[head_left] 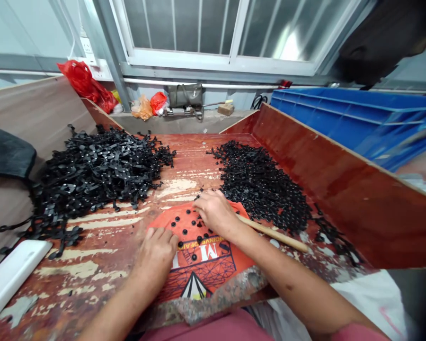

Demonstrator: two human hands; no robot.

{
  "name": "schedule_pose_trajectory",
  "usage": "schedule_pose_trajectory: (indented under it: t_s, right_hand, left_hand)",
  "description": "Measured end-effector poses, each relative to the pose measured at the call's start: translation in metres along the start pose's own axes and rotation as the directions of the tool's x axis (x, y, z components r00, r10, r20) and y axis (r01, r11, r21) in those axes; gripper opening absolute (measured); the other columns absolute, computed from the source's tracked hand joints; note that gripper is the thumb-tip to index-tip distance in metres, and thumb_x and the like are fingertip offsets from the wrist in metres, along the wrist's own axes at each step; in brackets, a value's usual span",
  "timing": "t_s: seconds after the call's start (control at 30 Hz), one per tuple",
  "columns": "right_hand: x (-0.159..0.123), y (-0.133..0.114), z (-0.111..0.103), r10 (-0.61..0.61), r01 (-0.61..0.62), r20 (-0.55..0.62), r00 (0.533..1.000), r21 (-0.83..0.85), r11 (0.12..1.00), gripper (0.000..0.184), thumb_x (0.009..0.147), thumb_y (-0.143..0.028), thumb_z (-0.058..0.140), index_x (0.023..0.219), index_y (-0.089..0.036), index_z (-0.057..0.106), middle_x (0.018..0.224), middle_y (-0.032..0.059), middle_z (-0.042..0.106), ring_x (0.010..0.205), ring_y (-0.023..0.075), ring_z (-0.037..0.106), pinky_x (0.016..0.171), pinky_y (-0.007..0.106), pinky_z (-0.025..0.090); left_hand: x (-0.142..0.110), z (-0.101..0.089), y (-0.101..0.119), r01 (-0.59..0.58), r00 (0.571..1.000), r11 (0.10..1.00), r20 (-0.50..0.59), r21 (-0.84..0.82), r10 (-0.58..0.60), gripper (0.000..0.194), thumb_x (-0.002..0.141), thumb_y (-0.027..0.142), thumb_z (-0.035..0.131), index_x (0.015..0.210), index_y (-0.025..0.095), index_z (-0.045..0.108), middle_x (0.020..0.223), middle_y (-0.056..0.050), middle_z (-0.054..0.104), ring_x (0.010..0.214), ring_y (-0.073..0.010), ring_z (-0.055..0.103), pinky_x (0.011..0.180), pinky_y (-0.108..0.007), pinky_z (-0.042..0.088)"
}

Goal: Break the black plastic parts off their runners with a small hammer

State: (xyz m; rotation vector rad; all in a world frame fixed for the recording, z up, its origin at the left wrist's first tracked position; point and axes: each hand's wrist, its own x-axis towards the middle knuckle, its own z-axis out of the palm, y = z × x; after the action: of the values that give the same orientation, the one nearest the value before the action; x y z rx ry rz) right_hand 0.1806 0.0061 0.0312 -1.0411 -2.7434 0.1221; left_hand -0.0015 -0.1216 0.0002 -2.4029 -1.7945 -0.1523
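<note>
An orange printed cloth lies at the table's front edge, with several small round black caps scattered over its upper half. My left hand rests on the cloth's left side, its fingers curled downward. What those fingers hold, if anything, is hidden. At the cloth's far edge, my right hand has its fingers drawn together close to some small black bits. I cannot make out what is between them. A wooden stick reaches from beside my right wrist toward the right.
Black strap-like parts form a big heap on the left; a second black heap lies at right. Wooden side boards wall the worn red table. Blue crates stand beyond the right board. A white box-like object sits front left.
</note>
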Motion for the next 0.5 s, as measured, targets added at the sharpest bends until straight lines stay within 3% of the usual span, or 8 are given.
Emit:
schedule_pose_trajectory:
  t_s: [0.1,0.2,0.37,0.5]
  right_hand:
    - [-0.036,0.008,-0.007,0.007,-0.007,-0.006,1.000,0.062,0.998,0.014,0.093,-0.019,0.061,0.088,-0.023,0.074,0.084,0.0018,0.069,0.084,0.0183,0.055,0.081,0.032,0.034]
    - [-0.061,0.005,0.001,0.004,-0.003,-0.012,1.000,0.099,0.995,0.010,0.091,-0.019,0.065,0.092,-0.023,0.073,0.085,0.0018,0.068,0.084,0.0182,0.055,0.083,0.032,0.034]
    - [-0.067,-0.006,0.020,0.028,-0.028,0.000,1.000,0.072,0.997,0.013,0.091,-0.014,0.060,0.084,-0.018,0.070,0.081,0.0048,0.067,0.083,0.0204,0.055,0.087,0.034,0.034]
    - [-0.072,-0.013,0.016,0.060,-0.062,0.038,0.997,0.042,0.997,0.017,0.091,-0.011,0.057,0.081,-0.017,0.069,0.082,0.0068,0.068,0.081,0.0205,0.055,0.084,0.034,0.035]
  left_hand:
    - [-0.008,-0.005,0.004,0.005,1.000,0.999,-0.014,-0.040,-0.006,0.021,0.090,0.010,0.052,0.087,0.019,0.071,0.080,-0.007,0.067,0.081,-0.0247,0.057,0.077,-0.040,0.036]
    - [-0.002,-0.009,0.016,0.053,0.998,0.988,-0.021,-0.148,-0.057,0.022,0.094,0.020,0.049,0.093,0.022,0.071,0.083,-0.007,0.066,0.082,-0.0242,0.055,0.078,-0.040,0.037]
    - [0.029,-0.005,0.044,0.075,0.996,0.962,0.064,-0.263,-0.061,0.020,0.093,0.018,0.048,0.089,0.020,0.068,0.086,-0.007,0.067,0.087,-0.0250,0.057,0.081,-0.039,0.040]
    - [0.039,0.001,0.051,0.114,0.989,0.953,0.126,-0.282,-0.081,0.023,0.086,0.006,0.044,0.084,0.017,0.065,0.083,-0.008,0.067,0.083,-0.0248,0.058,0.077,-0.037,0.042]
